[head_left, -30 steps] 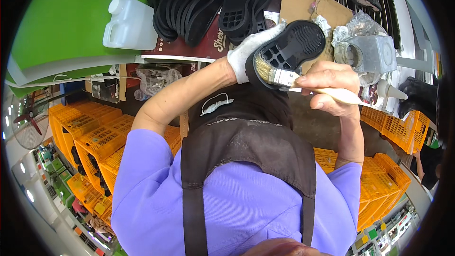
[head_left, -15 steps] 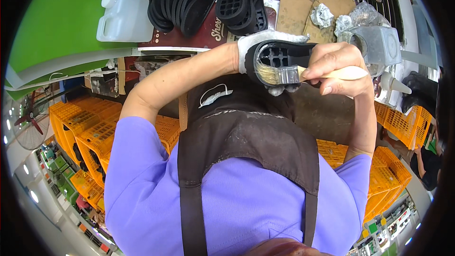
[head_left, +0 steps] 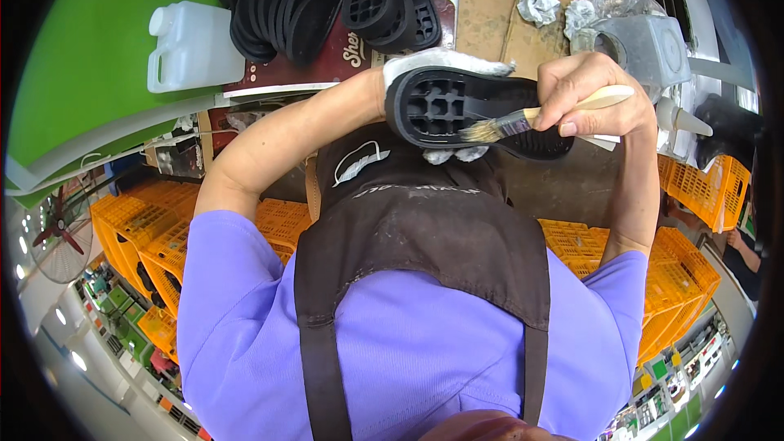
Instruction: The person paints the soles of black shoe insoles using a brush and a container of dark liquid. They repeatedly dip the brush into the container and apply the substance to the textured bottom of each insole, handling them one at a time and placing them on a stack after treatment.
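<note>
A black shoe sole [head_left: 437, 110] lies in my left hand [head_left: 445, 60], which wears a white glove. The gloved fingers wrap under it and show again at its near edge. Its upper face shows a grid of square hollows at the left end. In my right hand [head_left: 592, 98], bare and closed, is a paintbrush [head_left: 523, 118] with a pale wooden handle. The bristles touch the sole's near side, around its middle, just right of the grid.
Several black soles [head_left: 286, 0] are stacked on the bench beyond my left arm, beside a white plastic jug [head_left: 196, 45]. Cardboard [head_left: 490, 0] bears crumpled paper [head_left: 539, 4]; a clear container [head_left: 641, 49] stands right of it. Orange crates [head_left: 131, 229] stand at both sides.
The brush has moved from the rounded left end of the sole to its middle, along the near side. My left hand and the sole have shifted slightly left, and more of the sole shows.
</note>
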Demonstrator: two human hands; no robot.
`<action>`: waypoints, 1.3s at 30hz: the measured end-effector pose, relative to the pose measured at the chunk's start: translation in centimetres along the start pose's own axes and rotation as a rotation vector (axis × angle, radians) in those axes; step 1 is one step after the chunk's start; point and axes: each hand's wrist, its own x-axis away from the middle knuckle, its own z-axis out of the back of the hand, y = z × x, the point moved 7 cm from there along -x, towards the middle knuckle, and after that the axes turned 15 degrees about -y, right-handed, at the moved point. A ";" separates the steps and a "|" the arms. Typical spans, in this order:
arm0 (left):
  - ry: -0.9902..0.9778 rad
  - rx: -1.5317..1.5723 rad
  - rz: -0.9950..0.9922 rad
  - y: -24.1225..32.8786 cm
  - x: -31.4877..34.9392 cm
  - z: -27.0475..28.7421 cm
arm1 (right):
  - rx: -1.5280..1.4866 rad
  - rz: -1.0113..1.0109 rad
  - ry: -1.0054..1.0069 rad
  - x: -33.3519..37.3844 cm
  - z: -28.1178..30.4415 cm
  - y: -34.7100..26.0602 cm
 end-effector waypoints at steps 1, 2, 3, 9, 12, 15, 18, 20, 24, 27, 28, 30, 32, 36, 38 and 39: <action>-0.086 -0.016 0.044 -0.1 0.1 -0.6 | -0.013 -0.033 0.032 0.7 0.1 0.3; -0.172 -0.031 0.089 -0.1 0.1 -1.2 | -0.002 -0.083 0.051 1.4 0.1 0.8; -0.232 0.078 0.083 -0.1 0.1 -1.9 | 0.012 -0.131 0.067 2.2 0.2 1.2; -0.334 0.233 -0.163 0.6 1.0 -1.8 | 0.463 -0.190 0.271 6.0 0.5 -2.7; -0.379 0.266 -0.236 1.5 0.5 -1.9 | 0.628 -0.048 0.469 5.8 -1.0 -4.9; -0.293 0.266 -0.288 1.1 0.6 -2.0 | 0.639 0.013 0.512 3.0 -2.9 -5.4; -0.358 0.274 -0.236 0.9 0.0 -3.0 | 0.692 0.031 0.484 1.4 -4.0 -4.6; -0.355 0.259 -0.220 0.8 0.1 -3.1 | 0.704 0.011 0.431 1.5 -3.5 -4.1; -0.330 0.256 -0.217 0.5 0.6 -3.0 | 0.692 -0.098 0.558 3.2 -1.9 -2.6; -0.408 0.303 -0.244 0.8 0.6 -3.7 | 0.660 -0.149 0.642 4.8 -1.0 -2.2; -0.390 0.316 -0.257 0.8 0.6 -3.5 | 0.668 -0.166 0.661 5.3 -0.8 -2.0; -0.355 0.345 -0.279 0.8 0.7 -3.1 | 0.688 -0.207 0.705 6.1 -0.5 -1.7; -0.277 0.367 -0.285 0.9 0.6 -3.4 | 0.712 -0.257 0.756 6.7 -0.2 -1.5; -0.109 0.314 -0.317 0.6 0.6 -1.9 | 0.701 -0.370 0.902 6.8 -0.2 -1.0; -0.120 0.052 -0.360 0.8 0.7 -1.8 | 0.699 -0.360 1.005 6.5 -0.4 -1.0; -0.066 -0.063 -0.396 0.9 0.7 -1.8 | 0.697 -0.353 1.056 6.3 -0.5 -1.0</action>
